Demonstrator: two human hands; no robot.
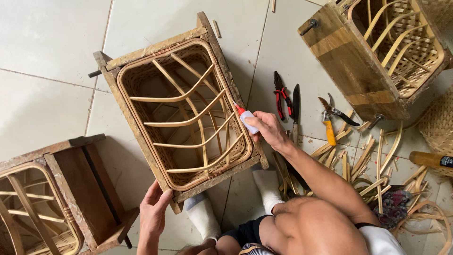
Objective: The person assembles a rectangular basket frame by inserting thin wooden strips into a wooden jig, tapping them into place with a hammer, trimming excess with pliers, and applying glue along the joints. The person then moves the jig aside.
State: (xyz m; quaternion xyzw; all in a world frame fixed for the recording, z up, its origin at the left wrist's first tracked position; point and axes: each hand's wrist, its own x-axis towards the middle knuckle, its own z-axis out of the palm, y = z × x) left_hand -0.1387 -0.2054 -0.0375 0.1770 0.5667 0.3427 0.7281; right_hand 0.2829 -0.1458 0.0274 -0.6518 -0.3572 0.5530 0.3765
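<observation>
Head view only; person seated on tiled floor (42, 52), knees and white socks (204, 218) at near edge. Right hand (266, 128) holds a small white glue bottle with red tip (246, 119); fingers closed around the bottle; tip touches the right-hand rim of the woven basket in its wooden frame (181, 111), which stands at scene centre, open side up, curved cane ribs across the opening. Left hand (154, 212) rests flat against the frame's near-left corner; fingers extended, gripping nothing. Second framed basket (377, 52) far right, tilted; third framed basket (52, 198) near left, partly cut off. Right of the central basket, on the floor: red-handled pliers (281, 97), dark knife (296, 106), yellow-handled shears (332, 118); near these, loose bamboo strips (368, 165) scattered; amber bottle (432, 160) at right edge.
</observation>
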